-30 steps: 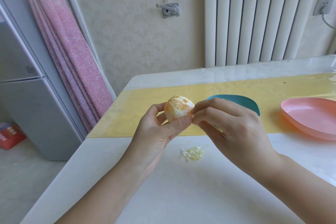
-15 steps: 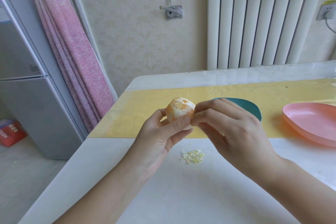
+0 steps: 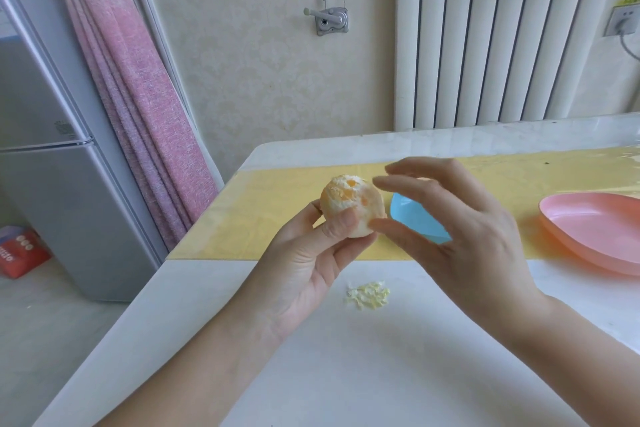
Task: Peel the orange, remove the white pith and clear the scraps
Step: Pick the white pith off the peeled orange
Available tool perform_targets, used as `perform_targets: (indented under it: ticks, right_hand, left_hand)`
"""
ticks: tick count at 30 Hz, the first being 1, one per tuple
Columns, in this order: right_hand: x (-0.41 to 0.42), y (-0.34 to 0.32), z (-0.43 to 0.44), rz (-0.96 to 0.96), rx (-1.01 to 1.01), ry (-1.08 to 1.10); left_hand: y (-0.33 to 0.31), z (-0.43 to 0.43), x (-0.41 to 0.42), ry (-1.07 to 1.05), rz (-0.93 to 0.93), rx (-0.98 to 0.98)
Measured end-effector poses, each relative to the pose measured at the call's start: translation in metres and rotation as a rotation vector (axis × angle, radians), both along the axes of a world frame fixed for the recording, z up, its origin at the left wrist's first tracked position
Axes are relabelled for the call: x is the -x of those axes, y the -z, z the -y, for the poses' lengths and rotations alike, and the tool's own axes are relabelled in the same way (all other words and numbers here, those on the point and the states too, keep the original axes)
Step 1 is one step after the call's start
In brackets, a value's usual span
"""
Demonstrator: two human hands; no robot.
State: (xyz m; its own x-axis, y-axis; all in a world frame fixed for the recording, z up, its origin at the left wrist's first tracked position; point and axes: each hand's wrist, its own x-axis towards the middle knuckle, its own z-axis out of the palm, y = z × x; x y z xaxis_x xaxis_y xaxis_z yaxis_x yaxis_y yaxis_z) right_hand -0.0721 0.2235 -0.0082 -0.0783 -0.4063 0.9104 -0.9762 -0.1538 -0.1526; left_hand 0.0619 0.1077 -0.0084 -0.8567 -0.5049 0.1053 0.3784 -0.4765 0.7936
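Orange (image 3: pixel 351 206) in left hand (image 3: pixel 304 270); scraps (image 3: pixel 369 295), dish (image 3: pixel 415 218) nearby.

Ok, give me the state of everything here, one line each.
Orange: peeled, some white pith on it, held up.
Left hand: grips the orange.
Right hand: open, beside the orange.
Scraps: small pile on the table.
Blue dish: upright, partly hidden.
Pink dish: upright, nothing showing in it.

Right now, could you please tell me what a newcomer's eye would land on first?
The peeled orange, held up mid-frame by the left hand, with the right hand spread open beside it. Below lies a heap of pith scraps on the table; a pink dish sits at right.
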Motion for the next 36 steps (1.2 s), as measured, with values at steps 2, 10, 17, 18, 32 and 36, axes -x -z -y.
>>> perform_targets:
  ticks: [2, 10, 17, 18, 32, 36]
  right_hand:
    - [0.0007, 0.0014, 0.0005, -0.016, -0.015, -0.011]
    - [0.0041, 0.0000, 0.0016, -0.071, -0.027, -0.012]
    - [0.0028, -0.0007, 0.0008, -0.056, -0.024, -0.037]
    - [0.0028, -0.0010, 0.0011, -0.056, -0.026, -0.038]
    - [-0.0001, -0.0024, 0.0007, 0.015, -0.006, -0.088]
    - [-0.0011, -0.0004, 0.0018, 0.028, 0.008, -0.058]
  left_hand:
    - [0.0007, 0.0003, -0.0003, -0.007, -0.004, 0.012]
    - [0.0004, 0.0007, -0.0005, -0.031, 0.026, 0.053]
    - [0.0003, 0.0006, -0.0005, -0.007, 0.044, 0.044]
    - [0.0007, 0.0010, -0.0004, -0.003, 0.048, 0.036]
    - [0.0000, 0.0008, 0.0002, 0.047, 0.079, 0.071]
    - [0.0001, 0.0025, 0.0004, 0.023, 0.078, 0.065]
